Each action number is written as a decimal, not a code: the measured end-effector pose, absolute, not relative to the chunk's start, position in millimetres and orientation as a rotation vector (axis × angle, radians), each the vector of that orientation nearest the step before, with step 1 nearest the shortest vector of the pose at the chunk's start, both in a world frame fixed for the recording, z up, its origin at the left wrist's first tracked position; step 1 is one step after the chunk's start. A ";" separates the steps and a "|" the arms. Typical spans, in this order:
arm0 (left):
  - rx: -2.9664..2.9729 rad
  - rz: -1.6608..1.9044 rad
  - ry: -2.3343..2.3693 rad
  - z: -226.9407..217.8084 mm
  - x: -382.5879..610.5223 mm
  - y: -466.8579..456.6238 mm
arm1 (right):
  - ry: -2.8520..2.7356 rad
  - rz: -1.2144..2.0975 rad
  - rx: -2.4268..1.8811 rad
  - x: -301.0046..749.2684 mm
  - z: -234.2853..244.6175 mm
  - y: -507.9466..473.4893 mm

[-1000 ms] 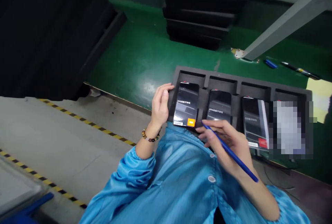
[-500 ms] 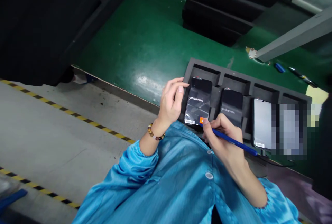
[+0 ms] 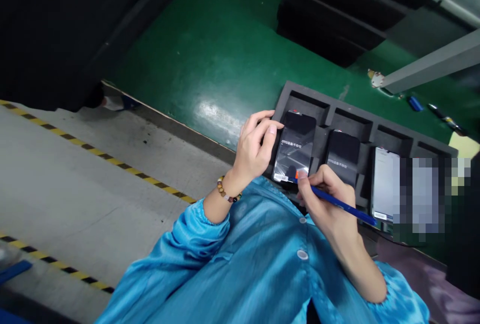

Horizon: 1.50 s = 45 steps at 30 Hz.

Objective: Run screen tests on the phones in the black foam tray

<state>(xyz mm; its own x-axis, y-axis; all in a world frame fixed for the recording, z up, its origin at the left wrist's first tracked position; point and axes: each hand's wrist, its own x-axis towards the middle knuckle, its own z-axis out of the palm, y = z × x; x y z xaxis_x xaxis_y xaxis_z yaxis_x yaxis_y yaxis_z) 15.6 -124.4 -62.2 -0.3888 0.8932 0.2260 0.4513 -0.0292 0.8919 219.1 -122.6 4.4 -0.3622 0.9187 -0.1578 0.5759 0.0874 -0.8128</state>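
A black phone (image 3: 295, 139) with white text on its dark screen and an orange patch at its lower end lies at the left of a dark grey foam tray (image 3: 314, 93). My left hand (image 3: 257, 146) rests along the left side, fingers apart and slightly bent, the index fingertip at the phone's upper left edge. My right hand (image 3: 332, 201) grips a slim blue pen-like stick (image 3: 347, 208), its front end by the phone's lower edge near the orange patch. Another dark phone (image 3: 342, 151) lies to the right, partly behind my right hand, and a phone with a pale screen (image 3: 386, 179) beyond it.
The tray sits on a green table (image 3: 225, 54). A grey metal post (image 3: 431, 64) stands behind it, near a blue cap (image 3: 414, 103) and a pen (image 3: 446, 118). Black foam trays (image 3: 326, 24) are stacked at the back. The far right of the tray is pixelated.
The view has shifted, so the tray, phones and both hands appear slightly farther right. The left hand stays by the phone, and the right still holds the blue stick at its lower edge.
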 end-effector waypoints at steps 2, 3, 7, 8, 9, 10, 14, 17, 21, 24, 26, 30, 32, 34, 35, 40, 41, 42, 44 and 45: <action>1.411 1.395 1.837 -62.2 15.3 -124.5 | -1.974 1.192 -1.468 220.4 3.2 -123.0; 1.415 1.393 1.839 -62.2 15.2 -124.5 | -1.971 1.198 -1.465 221.0 2.6 -123.4; 1.418 1.384 1.849 -61.9 15.3 -124.6 | -1.963 1.215 -1.456 222.9 1.1 -125.2; 1.417 1.384 1.850 -61.9 15.5 -124.7 | -1.966 1.217 -1.455 223.2 1.0 -125.6; 1.416 1.389 1.848 -61.9 15.6 -124.7 | -1.970 1.218 -1.455 223.6 0.9 -125.9; 1.415 1.397 1.843 -62.0 15.7 -124.8 | -1.974 1.219 -1.454 223.9 0.8 -126.2; 1.405 1.414 1.835 -62.6 15.8 -125.1 | -1.954 1.234 -1.451 224.6 0.2 -126.4; 1.409 1.391 1.850 -62.3 15.8 -125.0 | -1.915 1.235 -1.453 225.1 -0.8 -125.7; 1.408 1.412 1.842 -61.9 15.7 -124.8 | -1.909 1.228 -1.476 226.9 -1.9 -124.4; 1.402 1.420 1.841 -62.6 15.5 -124.7 | -1.916 1.243 -1.464 225.8 -1.9 -124.0; 1.408 1.414 1.845 -63.5 15.1 -124.6 | -1.905 1.260 -1.452 223.0 -1.2 -124.2; 1.406 1.427 1.843 -64.9 14.3 -124.0 | -1.768 1.436 -1.376 223.9 6.2 -124.1; 1.398 1.445 1.844 -65.6 14.0 -123.3 | -1.647 1.475 -1.335 235.8 13.6 -123.1; 1.396 1.462 1.843 -66.9 13.9 -122.2 | -1.537 1.336 -1.368 256.2 20.7 -122.5; 1.398 1.470 1.839 -67.6 13.8 -121.6 | -1.493 1.225 -1.410 268.2 23.0 -122.8; 1.398 1.486 1.836 -69.8 14.0 -119.1 | -1.455 0.886 -1.548 314.6 10.6 -130.8; 1.399 1.482 1.845 -69.7 14.1 -118.8 | -1.474 0.881 -1.551 318.2 4.5 -132.7; 1.401 1.480 1.853 -69.6 14.3 -118.5 | -1.494 0.881 -1.551 320.2 -1.7 -134.3; 1.406 1.479 1.865 -69.5 14.5 -118.2 | -1.530 0.887 -1.555 321.2 -12.8 -136.0; 1.409 1.477 1.869 -69.6 14.6 -118.1 | -1.544 0.891 -1.557 321.1 -17.0 -136.1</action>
<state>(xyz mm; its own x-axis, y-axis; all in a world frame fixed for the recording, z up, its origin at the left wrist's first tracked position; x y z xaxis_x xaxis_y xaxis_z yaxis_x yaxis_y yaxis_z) 14.6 -118.1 -69.6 -0.4303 0.8589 0.2778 0.4689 -0.0503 0.8818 321.1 -136.1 -17.0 0.0274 0.9991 0.0316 0.4725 0.0149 -0.8812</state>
